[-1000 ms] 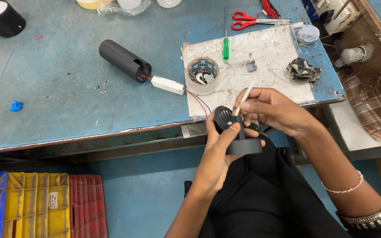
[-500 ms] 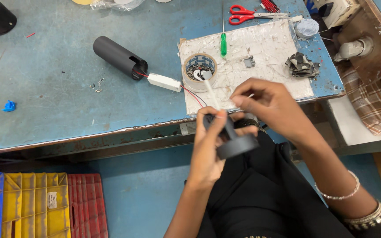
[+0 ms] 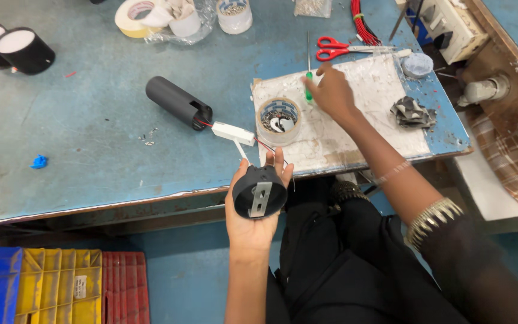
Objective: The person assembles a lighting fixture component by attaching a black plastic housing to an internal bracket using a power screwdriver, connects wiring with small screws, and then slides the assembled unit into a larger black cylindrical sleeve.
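In the head view, one white board (image 3: 355,120) is laid on the blue table (image 3: 91,138) and serves as the landmark. One round black cap (image 3: 259,192) with a metal bracket across its face is cradled in the left hand (image 3: 253,210), palm up with fingers curled around its rim, just below the board's lower left corner and past the table's front edge. Thin wires are seen running from the cap up to one small white box (image 3: 233,132) and one black tube (image 3: 178,102), both left of the board. The right hand (image 3: 331,93) is laid on the board's upper middle, its fingertips closed on one green screwdriver (image 3: 309,78). One tape roll holding small parts (image 3: 278,120) stands on the board's left part, and one crumpled grey piece (image 3: 413,113) on its right. One pair of red scissors (image 3: 340,49) lies just above the board. Two black cylinders (image 3: 10,48) stand far left, with bare table between them and the tube.
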